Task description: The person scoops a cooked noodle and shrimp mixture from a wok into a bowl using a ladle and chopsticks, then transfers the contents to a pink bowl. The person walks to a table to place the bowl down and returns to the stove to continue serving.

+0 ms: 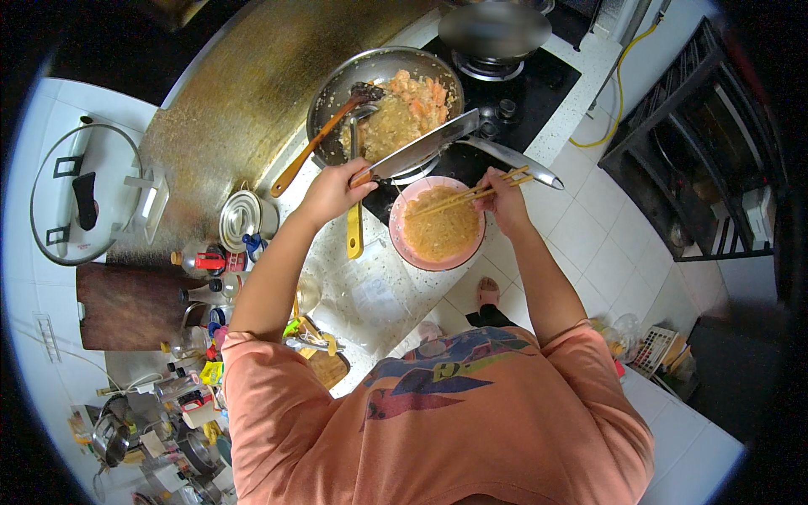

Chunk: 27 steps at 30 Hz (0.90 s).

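Observation:
My left hand [337,189] grips the wooden handle of a kitchen cleaver [429,142], its broad blade slanting over the wok's near rim. In my right hand [504,199] is a pair of bamboo chopsticks [470,197], with tips touching the pale yellow, noodle-like strands [442,228] in a pink bowl [396,230]. Behind the blade, the wok [325,79] holds soupy food with orange chunks [420,95]. A wooden spatula [322,142] and a ladle with a yellow handle [355,233] rest in the wok, handles reaching out over the rim. The cleaver partly covers the wok's near side.
The wok's metal handle [517,165] juts right over the hob's edge. A second pan [495,31], blurred, sits on the far burner. Left of the counter [391,315] stand a lidded tin [243,218] and several bottles [214,290]. A glass lid [88,196] hangs on the wall.

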### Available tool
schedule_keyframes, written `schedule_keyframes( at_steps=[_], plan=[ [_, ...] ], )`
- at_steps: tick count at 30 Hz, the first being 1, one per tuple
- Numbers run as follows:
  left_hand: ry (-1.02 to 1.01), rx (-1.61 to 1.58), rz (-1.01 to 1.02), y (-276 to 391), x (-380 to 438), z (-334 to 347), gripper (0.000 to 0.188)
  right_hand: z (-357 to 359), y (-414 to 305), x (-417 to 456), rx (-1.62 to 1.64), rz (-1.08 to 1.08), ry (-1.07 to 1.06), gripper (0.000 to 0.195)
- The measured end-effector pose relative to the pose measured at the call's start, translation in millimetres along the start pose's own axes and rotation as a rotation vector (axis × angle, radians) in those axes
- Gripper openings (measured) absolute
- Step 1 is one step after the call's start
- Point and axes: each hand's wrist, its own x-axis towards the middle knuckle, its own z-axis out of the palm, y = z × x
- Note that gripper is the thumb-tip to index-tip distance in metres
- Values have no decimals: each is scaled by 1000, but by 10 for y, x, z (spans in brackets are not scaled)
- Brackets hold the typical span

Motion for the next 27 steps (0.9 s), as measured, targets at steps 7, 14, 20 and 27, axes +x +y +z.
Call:
schedule_keyframes(
  at_steps=[7,14,20,27],
  plan=[
    [-10,-13,-11,34,15,30,26,-30,36,-31,-23,-7,-8,33],
    [-15,19,-6,152,8,16,25,4,14,-83,-22,17,23,31],
    [-21,112,3,232,18,-2,26,35,0,-129,-32,-6,6,30],
    [-35,157,-12,241,37,-14,26,23,26,-114,-10,-21,-17,31]
  ],
)
